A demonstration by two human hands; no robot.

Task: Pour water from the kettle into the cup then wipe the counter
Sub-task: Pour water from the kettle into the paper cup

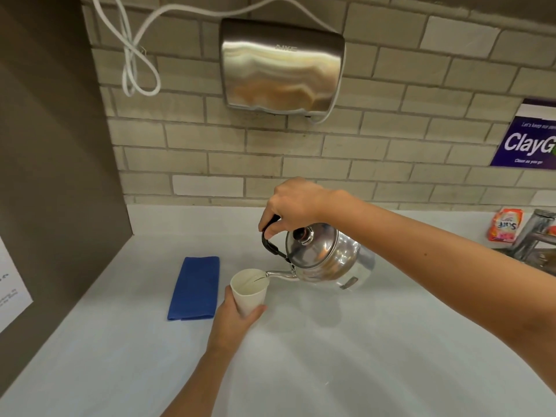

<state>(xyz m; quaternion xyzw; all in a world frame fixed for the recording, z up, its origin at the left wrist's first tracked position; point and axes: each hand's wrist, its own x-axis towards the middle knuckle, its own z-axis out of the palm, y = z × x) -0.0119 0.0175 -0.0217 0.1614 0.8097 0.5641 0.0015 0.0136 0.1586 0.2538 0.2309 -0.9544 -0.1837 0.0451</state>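
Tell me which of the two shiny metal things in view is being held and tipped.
The kettle: the right hand has its black handle in a grip, spout tilted over the cup. The other, the hand dryer, is fixed to the tiled wall.

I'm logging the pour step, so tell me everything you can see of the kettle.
The kettle is shiny, silver-looking metal with a domed lid, a dark knob and a black handle. The right hand grips the handle and holds it tilted above the white counter. Its thin spout points left over the rim of the white cup, which the left hand holds. A thin stream runs into the cup.
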